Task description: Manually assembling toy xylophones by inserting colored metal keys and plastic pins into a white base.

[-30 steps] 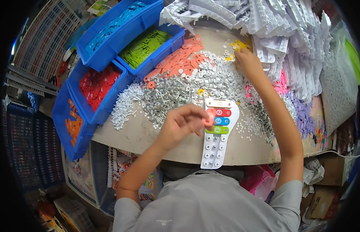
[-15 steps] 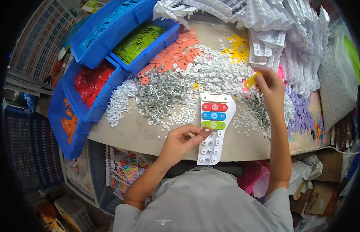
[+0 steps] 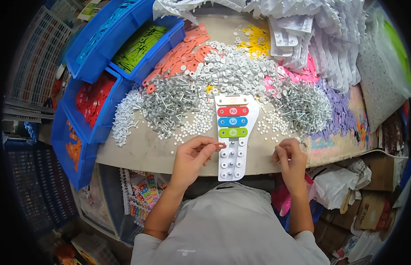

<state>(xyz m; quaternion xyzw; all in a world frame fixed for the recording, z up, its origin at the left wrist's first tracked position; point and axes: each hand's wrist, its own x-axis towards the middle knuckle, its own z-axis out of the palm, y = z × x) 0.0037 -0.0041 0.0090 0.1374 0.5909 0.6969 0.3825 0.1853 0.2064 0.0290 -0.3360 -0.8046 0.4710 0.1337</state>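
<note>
A white toy xylophone base (image 3: 234,154) lies on the table in front of me, with a pale yellowish bar (image 3: 232,100), a red bar (image 3: 232,111), a blue bar (image 3: 232,121) and a green bar (image 3: 233,132) across its upper half. Its lower half shows bare white pegs. My left hand (image 3: 192,157) is at the base's left edge, thumb and forefinger pinched on a small pale piece (image 3: 220,145). My right hand (image 3: 289,157) rests at the table's front edge to the right of the base, fingers curled; I see nothing in it.
Blue bins (image 3: 88,79) of green, red, orange and blue bars stand at the left. Heaps of grey screws (image 3: 170,101), white washers (image 3: 232,70), orange bars (image 3: 179,53), yellow, pink and purple pieces cover the table. White bases (image 3: 311,26) are stacked at the back right. Bags and boxes sit below right.
My right hand came back from the far piles with a yellow piece and dropped to the front edge; a pale bar now lies atop the base. My left hand shifted down its left side.
</note>
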